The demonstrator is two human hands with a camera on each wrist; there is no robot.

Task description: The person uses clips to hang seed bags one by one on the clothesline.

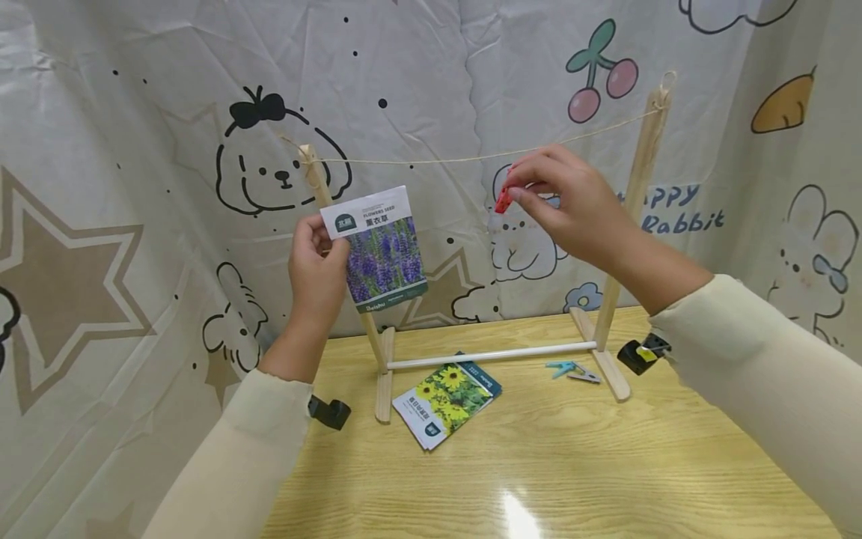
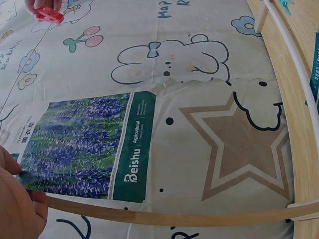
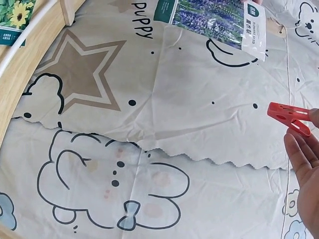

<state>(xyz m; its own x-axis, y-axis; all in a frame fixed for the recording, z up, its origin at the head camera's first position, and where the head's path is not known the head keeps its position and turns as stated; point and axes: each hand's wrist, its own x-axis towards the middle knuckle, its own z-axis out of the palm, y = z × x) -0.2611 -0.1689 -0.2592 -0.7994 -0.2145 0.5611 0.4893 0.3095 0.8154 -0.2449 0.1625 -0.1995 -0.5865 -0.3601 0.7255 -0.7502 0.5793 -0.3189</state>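
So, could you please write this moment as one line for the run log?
left hand: holds lavender packet | right hand: pinches red clothespin | other packets: on table

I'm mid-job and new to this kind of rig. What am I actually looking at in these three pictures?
There's no machine, only a person's left hand and right hand. The largest picture looks down from the head; the other two are taken from the left and right wrists. The left hand holds a seed packet showing purple flowers; the right pinches a red clip. A string runs across a wooden stand. On the table lie more seed packets and some loose clips.
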